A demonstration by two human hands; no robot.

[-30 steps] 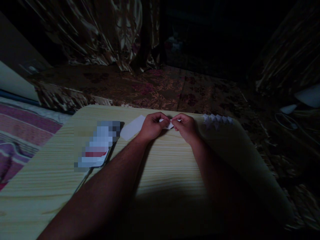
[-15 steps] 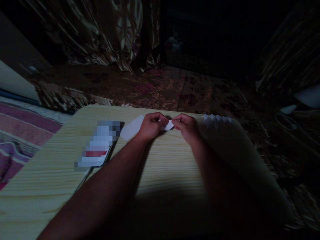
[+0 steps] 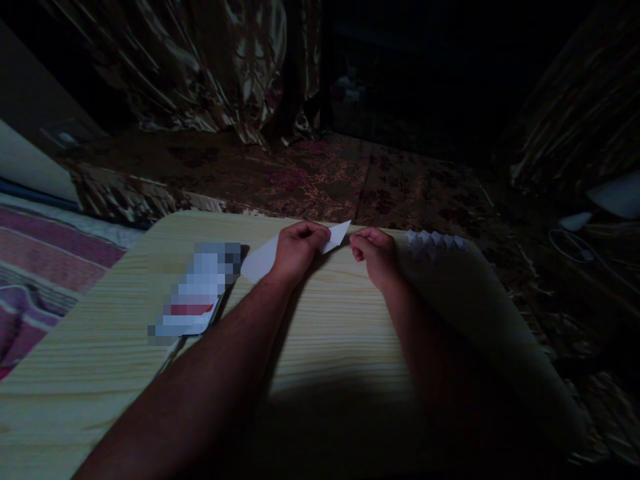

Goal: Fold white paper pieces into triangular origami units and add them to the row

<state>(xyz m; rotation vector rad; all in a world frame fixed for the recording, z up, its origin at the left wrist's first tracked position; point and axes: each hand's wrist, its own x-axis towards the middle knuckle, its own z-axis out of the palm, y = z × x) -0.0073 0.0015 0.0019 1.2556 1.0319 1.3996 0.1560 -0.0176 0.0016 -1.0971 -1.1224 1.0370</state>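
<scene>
My left hand [image 3: 297, 250] pinches a small folded white paper piece [image 3: 337, 235] whose pointed tip sticks out to the right. My right hand [image 3: 374, 253] rests just right of that tip, fingers curled, a small gap between it and the paper. Both hands sit near the far edge of a light wooden table [image 3: 320, 333]. A flat white paper sheet [image 3: 261, 259] lies on the table behind my left hand. A row of several small folded white paper pieces [image 3: 436, 241] lies at the table's far right edge.
A pixelated card-like object [image 3: 195, 293] lies on the table's left part. Patterned dark fabric [image 3: 280, 173] covers the floor beyond the table, and shiny curtains [image 3: 200, 60] hang behind. A striped cloth [image 3: 35, 267] is at the left. The room is dim.
Earlier both hands pinched the small paper between them. Now my right hand has let go and the paper's pointed tip stands free from my left hand.
</scene>
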